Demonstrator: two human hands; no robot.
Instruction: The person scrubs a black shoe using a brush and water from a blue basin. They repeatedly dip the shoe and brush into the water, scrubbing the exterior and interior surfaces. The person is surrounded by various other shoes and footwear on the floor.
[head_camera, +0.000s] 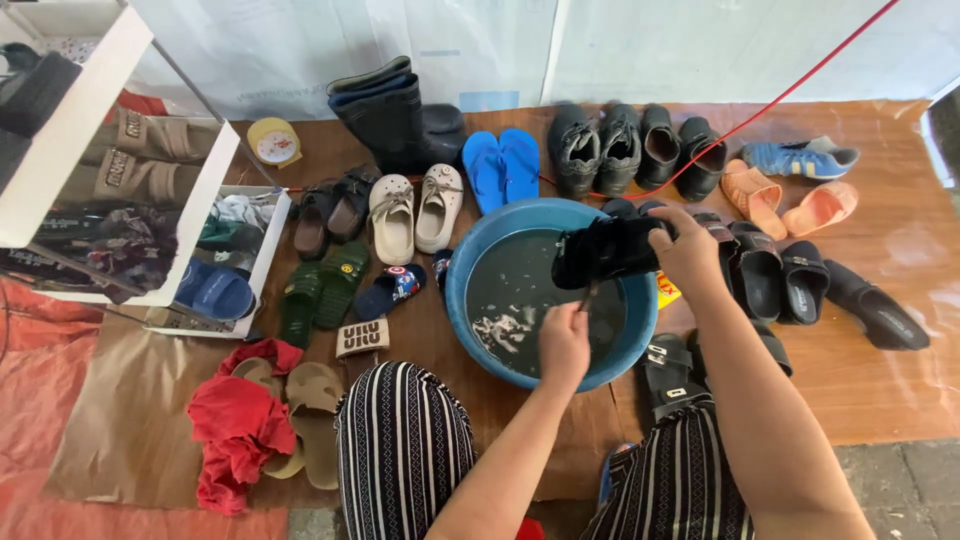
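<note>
The right hand (688, 245) grips a wet black shoe (605, 250) by its heel end, fingers wrapped around it, holding it sideways above the far right part of a blue basin (470, 262). The left hand (564, 340) is clenched on a small brush (588, 295) — only its thin dark tip shows, touching the underside of the shoe. The basin sits on a brown mat (900, 380) on the floor and holds dark, soapy water with patches of foam near its near-left side.

Footwear lies all around the basin on the mat. Toward the far edge stand black rubber boots (395, 115), blue flip-flops (502, 165), cream clogs (415, 205) and two pairs of black shoes (632, 145). Toward the far right corner lie a blue sneaker (800, 157) and orange sandals (790, 200). Black sandals (780, 280) rest just right of the basin — green slippers (322, 290) to its left. A red cloth (235, 425) lies at the mat's near-left corner, beside tan slippers (310, 420). A white shoe rack (80, 120) stands at the left.
</note>
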